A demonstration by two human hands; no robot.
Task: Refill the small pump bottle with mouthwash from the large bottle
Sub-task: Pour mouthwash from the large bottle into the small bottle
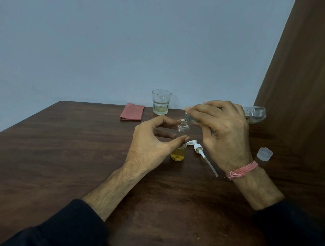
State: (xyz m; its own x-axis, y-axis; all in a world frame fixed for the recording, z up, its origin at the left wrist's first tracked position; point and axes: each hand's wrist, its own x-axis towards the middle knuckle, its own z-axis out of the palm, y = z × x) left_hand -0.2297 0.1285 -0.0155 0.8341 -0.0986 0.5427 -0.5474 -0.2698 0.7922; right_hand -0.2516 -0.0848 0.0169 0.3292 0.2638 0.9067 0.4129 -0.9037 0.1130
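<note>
Two hands busy: my left hand pinches the small pump bottle between thumb and fingers, my right hand grips the tipped large bottle above its neck, so any wobble could spill mouthwash past my fingertips.

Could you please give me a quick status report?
Left hand steadies small clear pump bottle. Right hand tips large clear bottle over its neck. White pump head lies beside it.
</note>
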